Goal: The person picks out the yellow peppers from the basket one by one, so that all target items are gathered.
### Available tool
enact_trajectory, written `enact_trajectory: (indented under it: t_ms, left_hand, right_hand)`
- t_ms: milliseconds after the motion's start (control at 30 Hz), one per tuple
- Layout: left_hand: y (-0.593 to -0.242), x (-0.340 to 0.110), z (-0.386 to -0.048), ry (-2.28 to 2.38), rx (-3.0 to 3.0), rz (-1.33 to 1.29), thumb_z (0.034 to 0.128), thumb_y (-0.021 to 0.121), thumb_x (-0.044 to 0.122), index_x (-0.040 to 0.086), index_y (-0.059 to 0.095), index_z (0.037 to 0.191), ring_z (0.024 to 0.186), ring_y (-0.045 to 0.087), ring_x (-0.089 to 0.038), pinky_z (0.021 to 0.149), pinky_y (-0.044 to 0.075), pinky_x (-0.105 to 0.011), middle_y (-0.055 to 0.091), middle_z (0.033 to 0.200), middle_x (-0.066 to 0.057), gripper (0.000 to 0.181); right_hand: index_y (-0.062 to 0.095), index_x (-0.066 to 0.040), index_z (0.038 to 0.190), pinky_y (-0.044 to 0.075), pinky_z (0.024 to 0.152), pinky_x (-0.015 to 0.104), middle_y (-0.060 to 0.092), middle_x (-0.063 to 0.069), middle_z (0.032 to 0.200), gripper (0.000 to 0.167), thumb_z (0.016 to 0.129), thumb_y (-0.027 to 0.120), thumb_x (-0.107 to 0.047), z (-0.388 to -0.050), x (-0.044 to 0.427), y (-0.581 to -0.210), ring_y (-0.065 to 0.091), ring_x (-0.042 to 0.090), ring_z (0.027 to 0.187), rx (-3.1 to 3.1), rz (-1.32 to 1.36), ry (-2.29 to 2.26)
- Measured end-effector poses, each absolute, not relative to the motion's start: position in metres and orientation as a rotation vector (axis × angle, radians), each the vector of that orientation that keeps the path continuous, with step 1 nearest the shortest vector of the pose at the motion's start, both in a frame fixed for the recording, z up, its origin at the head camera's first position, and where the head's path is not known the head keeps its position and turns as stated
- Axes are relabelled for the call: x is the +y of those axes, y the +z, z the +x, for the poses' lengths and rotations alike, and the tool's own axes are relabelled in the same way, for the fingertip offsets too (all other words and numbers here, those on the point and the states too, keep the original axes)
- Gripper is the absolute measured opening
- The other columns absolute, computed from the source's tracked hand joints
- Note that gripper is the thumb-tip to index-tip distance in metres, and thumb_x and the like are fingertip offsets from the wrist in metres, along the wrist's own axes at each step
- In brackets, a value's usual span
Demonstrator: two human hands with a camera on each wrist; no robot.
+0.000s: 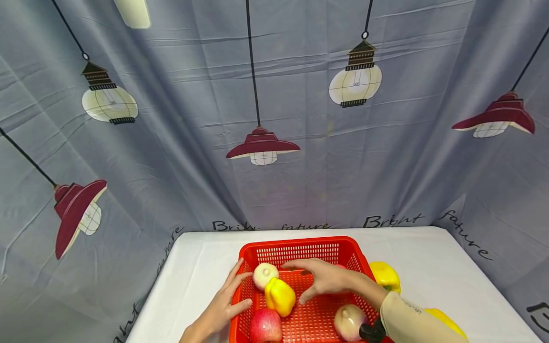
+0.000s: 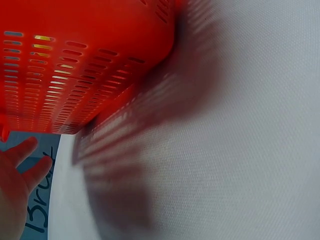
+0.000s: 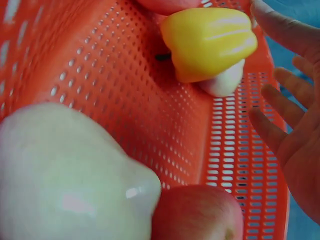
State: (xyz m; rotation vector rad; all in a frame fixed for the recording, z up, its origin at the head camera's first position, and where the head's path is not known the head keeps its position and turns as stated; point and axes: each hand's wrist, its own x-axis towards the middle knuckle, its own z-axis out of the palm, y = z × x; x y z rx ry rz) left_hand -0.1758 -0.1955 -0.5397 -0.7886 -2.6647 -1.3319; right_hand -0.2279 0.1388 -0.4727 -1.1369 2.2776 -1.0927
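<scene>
A red plastic basket (image 1: 300,244) holds a yellow bell pepper (image 1: 279,296), a pale onion (image 1: 265,275), a red apple (image 1: 266,325) and a larger whitish-purple onion (image 1: 349,321). My right hand (image 1: 328,277) hovers over the middle of the basket, fingers spread and nothing between them. In the right wrist view, that hand (image 3: 302,132) is near the slotted far wall, with another red apple (image 3: 197,212) below. My left hand (image 1: 220,305) is at the basket's left side, fingers extended near the rim; whether they touch it I cannot tell.
Outside the basket on the right, a yellow bell pepper (image 1: 385,275) lies on the white table (image 1: 201,257). Another yellow thing (image 1: 446,320) is partly covered by the right sleeve. A grey curtain (image 1: 300,190) printed with lamps hangs behind the table.
</scene>
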Motion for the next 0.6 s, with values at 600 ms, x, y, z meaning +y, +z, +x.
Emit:
enact_trajectory:
  t_ms: [600]
  left_hand:
    - [-0.538, -0.196, -0.175, -1.387, -2.704, -0.745, 0.0931, 0.068, 0.028, 0.016, 0.052, 0.145, 0.151, 0.016, -0.033, 0.107, 0.03, -0.068, 0.011, 0.169, -0.002, 0.056]
  right_hand:
    - [0.036, 0.005, 0.151, 0.037, 0.112, 0.045, 0.051, 0.013, 0.148, 0.099, 0.076, 0.091, -0.029, -0.242, 0.104, -0.508, 0.047, 0.028, 0.137, 2.21, -0.922, -1.033]
